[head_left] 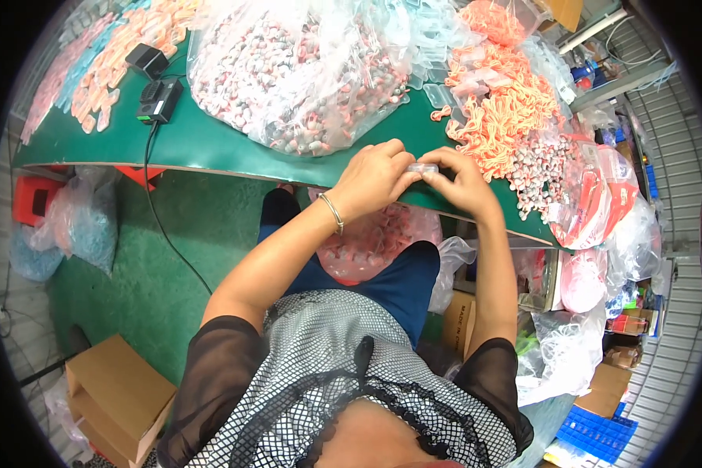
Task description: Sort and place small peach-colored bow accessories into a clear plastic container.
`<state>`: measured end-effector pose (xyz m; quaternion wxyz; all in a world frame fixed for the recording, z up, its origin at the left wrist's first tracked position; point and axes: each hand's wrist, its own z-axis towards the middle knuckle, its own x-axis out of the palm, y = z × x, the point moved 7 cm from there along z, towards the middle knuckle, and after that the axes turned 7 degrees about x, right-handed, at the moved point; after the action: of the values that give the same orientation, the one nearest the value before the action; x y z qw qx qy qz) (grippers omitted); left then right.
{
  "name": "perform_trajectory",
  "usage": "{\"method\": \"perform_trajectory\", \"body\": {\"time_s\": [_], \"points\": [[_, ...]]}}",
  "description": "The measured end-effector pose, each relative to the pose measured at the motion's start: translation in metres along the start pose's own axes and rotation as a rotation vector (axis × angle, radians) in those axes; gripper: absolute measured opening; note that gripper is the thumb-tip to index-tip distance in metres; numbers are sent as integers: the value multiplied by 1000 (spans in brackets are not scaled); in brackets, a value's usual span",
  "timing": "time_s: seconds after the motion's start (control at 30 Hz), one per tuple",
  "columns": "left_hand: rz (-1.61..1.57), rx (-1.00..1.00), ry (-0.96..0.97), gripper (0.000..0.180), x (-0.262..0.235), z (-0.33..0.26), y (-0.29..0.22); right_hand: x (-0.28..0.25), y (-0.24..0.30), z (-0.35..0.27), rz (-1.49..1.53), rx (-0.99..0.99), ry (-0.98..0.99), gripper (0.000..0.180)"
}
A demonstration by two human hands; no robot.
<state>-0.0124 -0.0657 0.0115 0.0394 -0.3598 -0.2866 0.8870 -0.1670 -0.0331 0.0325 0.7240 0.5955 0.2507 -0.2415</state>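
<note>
At the table's front edge, my left hand [373, 176] and my right hand [463, 182] meet with bent fingers on a small see-through plastic case [423, 168]. Both sets of fingertips pinch its ends; what lies inside is too small to tell. Behind my hands rests a big see-through bag [288, 78] full of small grey and pink pieces. To the right of my right hand lies a heap of orange cords [499, 117], with a pile of small grey and reddish pieces [538, 171] beside it. Several pale see-through cases [438, 95] lie beyond my hands.
On the green table [234, 156], at left, stand a black charger [159, 100] with a hanging cable and rows of orange cases [136, 51]. A pink-filled bag [378, 242] sits below the table between my knees. A cardboard box [121, 394] stands on the floor at left.
</note>
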Motion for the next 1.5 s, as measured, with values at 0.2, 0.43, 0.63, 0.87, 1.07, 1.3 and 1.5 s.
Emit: {"method": "perform_trajectory", "body": {"time_s": [0.2,0.43,0.63,0.87,1.07,1.3,1.5], "points": [[78,80,1,27,1,4,-11,-43,-2,88,-808,-169,-417,37],[26,54,-67,23,-5,0,-7,-14,-51,126,-1051,271,-77,47],[65,64,-26,24,-6,4,-12,-4,-21,98,-806,-78,-163,39],[9,60,-19,24,-6,2,-12,11,0,92,-832,-219,-165,30],[27,82,-22,24,-6,-3,-17,0,20,84,-851,-347,-320,27],[46,97,-3,25,-4,-3,-15,-47,11,78,-709,-287,-616,20],[10,290,-76,32,-16,-43,-51,-73,-8,38,-73,19,-792,19]]}}
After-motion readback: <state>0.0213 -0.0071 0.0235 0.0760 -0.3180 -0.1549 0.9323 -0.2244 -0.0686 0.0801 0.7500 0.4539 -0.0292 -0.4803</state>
